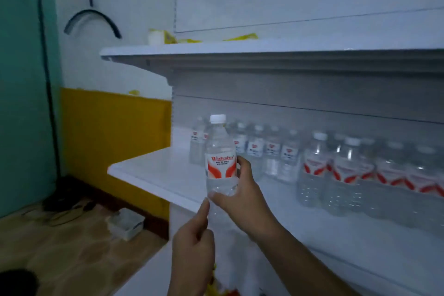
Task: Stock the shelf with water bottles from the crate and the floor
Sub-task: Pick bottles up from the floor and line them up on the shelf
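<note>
A clear water bottle [220,158] with a white cap and a red and white label stands upright above the front of the white shelf [153,170]. My right hand [242,197] grips its lower half from the right. My left hand [194,245] is just below, fingers curled, its index finger touching the bottle's base. Several bottles [264,151] stand in a row at the back of the shelf, and several larger ones [348,173] stand to the right.
An upper white shelf [216,49] carries yellow packets and a white tub. A yellow and white wall is on the left. A small white box [126,222] and dark cables lie on the brown floor below.
</note>
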{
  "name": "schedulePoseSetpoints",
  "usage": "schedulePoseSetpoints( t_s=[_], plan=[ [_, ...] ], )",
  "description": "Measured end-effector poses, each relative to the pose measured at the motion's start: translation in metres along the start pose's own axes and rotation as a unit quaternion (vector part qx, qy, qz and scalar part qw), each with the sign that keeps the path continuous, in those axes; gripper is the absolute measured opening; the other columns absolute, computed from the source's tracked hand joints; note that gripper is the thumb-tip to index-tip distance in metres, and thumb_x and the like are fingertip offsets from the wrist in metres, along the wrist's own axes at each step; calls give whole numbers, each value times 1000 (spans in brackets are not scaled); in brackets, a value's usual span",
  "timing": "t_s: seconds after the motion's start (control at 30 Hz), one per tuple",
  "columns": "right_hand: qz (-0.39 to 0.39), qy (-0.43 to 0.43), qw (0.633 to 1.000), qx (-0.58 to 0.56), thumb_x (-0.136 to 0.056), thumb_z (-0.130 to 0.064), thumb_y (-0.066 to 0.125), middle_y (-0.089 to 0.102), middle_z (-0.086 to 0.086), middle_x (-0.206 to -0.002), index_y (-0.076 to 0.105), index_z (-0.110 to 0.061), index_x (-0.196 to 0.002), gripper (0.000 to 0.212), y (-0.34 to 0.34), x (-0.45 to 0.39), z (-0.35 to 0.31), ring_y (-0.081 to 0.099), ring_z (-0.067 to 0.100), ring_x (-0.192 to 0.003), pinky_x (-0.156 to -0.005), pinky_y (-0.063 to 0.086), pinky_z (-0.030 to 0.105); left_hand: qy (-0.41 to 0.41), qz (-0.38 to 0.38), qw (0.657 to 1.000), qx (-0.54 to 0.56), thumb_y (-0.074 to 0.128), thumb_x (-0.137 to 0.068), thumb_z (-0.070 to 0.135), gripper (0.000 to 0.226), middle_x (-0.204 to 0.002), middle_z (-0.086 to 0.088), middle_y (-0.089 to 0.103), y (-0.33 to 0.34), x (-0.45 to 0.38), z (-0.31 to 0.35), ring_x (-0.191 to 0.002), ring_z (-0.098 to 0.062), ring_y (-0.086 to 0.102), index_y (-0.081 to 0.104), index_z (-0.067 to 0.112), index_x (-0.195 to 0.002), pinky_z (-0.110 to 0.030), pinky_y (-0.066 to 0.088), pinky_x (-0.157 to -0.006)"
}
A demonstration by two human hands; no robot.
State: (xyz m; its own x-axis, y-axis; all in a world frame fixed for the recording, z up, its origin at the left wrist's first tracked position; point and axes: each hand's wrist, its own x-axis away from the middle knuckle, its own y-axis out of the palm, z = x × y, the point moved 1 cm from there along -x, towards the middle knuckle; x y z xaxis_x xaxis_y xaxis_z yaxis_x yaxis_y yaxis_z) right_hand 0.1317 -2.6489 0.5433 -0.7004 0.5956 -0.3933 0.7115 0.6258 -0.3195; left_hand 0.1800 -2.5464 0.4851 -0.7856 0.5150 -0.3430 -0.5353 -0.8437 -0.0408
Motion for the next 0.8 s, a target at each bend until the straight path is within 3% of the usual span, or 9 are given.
schedulePoseSetpoints(
  t_s=[0.07,0.17,0.3,0.37,0.43,0.5,0.57,0.63,0.8],
  plan=[
    [35,19,999,24,-78,-12,77,55,-16,-122,26,-36,-139,82,-49,18,4,56,1,-105,-73,44,7,3,-47,999,10,44,-83,-12,60,-118,16,62,43,11,7,-109,6,56,58,26,-128,-6,41,-90],
    [102,48,992,50,-81,-12,75,52,-20,-117,23,-37,-141,83,-112,53,10,53,-2,-103,-74,41,6,15,-129,991,23,42,-82,-16,62,-123,11,60,99,33,18,-96,21,53,56,20,-131,9,35,-73],
    [163,77,978,103,-86,-13,70,44,-14,-139,11,-33,-148,88,-172,98,16,44,6,-127,-103,38,19,25,-214,976,24,41,-85,-15,62,-131,2,57,155,66,31,-76,26,53,51,19,-136,7,34,-61],
    [191,91,971,115,-87,-14,70,38,-10,-148,7,-35,-150,91,-194,118,19,39,11,-135,-114,34,34,30,-258,966,9,42,-87,-10,64,-139,1,52,176,82,34,-86,22,52,46,26,-139,8,34,-63],
    [215,106,962,128,-86,-12,70,39,-9,-148,8,-35,-150,92,-212,134,20,39,13,-136,-115,34,36,36,-298,954,-3,42,-88,-7,65,-142,3,49,194,94,36,-109,9,51,42,30,-141,7,34,-77],
    [236,116,955,134,-85,-11,71,39,-9,-147,10,-35,-149,92,-226,143,24,39,12,-136,-114,34,34,53,-329,943,-20,43,-88,-6,65,-141,3,50,208,101,37,-121,0,48,40,31,-142,4,33,-85],
    [245,117,952,139,-85,-11,71,40,-10,-146,12,-35,-148,91,-239,145,29,39,11,-135,-112,34,33,73,-351,933,-36,44,-89,-5,65,-139,5,52,220,101,36,-121,-1,48,38,30,-143,4,35,-86],
    [241,113,954,140,-85,-10,71,42,-13,-143,14,-36,-147,88,-245,140,39,40,8,-132,-112,33,31,88,-370,923,-54,46,-90,-3,64,-141,8,48,227,95,32,-126,-6,47,34,28,-145,-5,34,-96],
    [246,89,961,94,-83,-6,72,45,-31,-120,22,-43,-132,79,-248,120,79,45,-12,-109,-88,35,-2,117,-377,912,-109,51,-95,8,56,-134,21,31,239,68,17,-129,4,32,30,20,-145,8,14,-94]
  ],
)
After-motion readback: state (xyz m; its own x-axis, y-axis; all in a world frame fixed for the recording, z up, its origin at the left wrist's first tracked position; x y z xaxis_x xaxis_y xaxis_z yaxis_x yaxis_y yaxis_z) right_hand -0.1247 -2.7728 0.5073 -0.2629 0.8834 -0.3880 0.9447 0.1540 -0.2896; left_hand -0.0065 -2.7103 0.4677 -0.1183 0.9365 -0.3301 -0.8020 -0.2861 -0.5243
